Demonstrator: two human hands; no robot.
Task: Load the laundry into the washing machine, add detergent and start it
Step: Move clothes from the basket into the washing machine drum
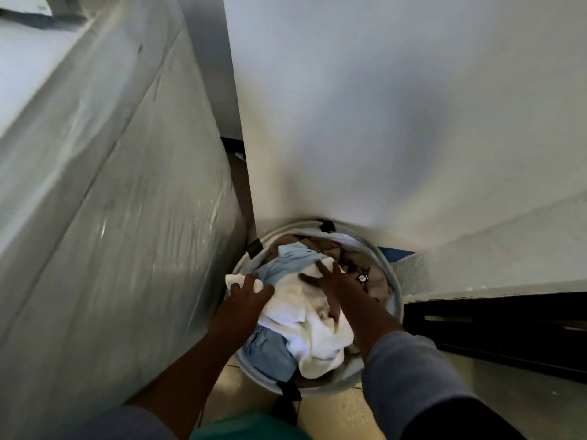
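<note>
Left hand: the left hand point(246, 295) reaches down at the left rim of the basket point(292, 224), knuckles up. Its fingers and thumb curl over a corner of the white towel point(311, 331) and grip it.
Right hand: the right hand point(338, 282) lies farther in, over the middle of the pile. Its fingers are spread wide and loose, with the tips on the towel where it meets the blue cloth point(270, 350). It is blurred, and it grips nothing that I can see.
Arms: both forearms come in from the near edge, with the right sleeve point(413, 376) pushed up above the wrist.
Laundry: all of it sits in the basket on the floor point(333, 411), heaped to the rim.
Count: two hands, one round basket and one white towel on top. Blue cloth shows in two patches, far and near, but I cannot tell whether they are one piece. The brown clothes point(378, 281) lie at the far right, too bunched to count. Three black tabs point(327, 225) sit on the rim.
Around: a big white appliance point(111, 217) wrapped in clear film stands just left of the basket, almost touching it. A white wall point(381, 122) rises behind the basket. A dark frame point(492, 331) lies low on the right.
In the way: the basket is wedged between the appliance and the wall.
</note>
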